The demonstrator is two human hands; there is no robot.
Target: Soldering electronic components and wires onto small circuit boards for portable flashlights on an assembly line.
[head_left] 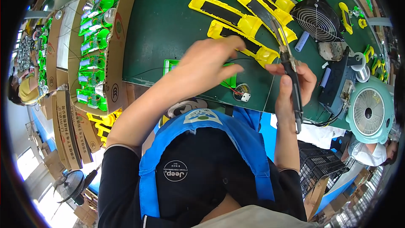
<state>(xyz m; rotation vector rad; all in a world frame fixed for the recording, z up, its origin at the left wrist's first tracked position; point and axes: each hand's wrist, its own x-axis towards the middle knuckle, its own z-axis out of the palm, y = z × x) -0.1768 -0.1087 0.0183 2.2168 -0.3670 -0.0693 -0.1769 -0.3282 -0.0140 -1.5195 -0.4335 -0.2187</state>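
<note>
My left hand (209, 61) hovers over the green bench, slightly blurred, thumb and fingers apart with nothing visible in them. Beneath it lies a green plastic housing (168, 66), mostly hidden by the hand and wrist. Thin red wires run from the housing to a round lamp reflector (242, 92) with a white piece on it, near the bench edge. My right hand (297, 82) is closed round the black handle of a soldering iron (291, 65). The iron's metal end points away from me, above several yellow casings (241, 41) with dark inner strips.
At left, a cardboard box (120, 29) holds rows of green lamp assemblies (90, 63). To the right are a black fan guard (317, 19), a blue cylindrical cell (302, 41), a dark soldering station (335, 86), a solder spool (360, 68) and a teal fan (369, 107).
</note>
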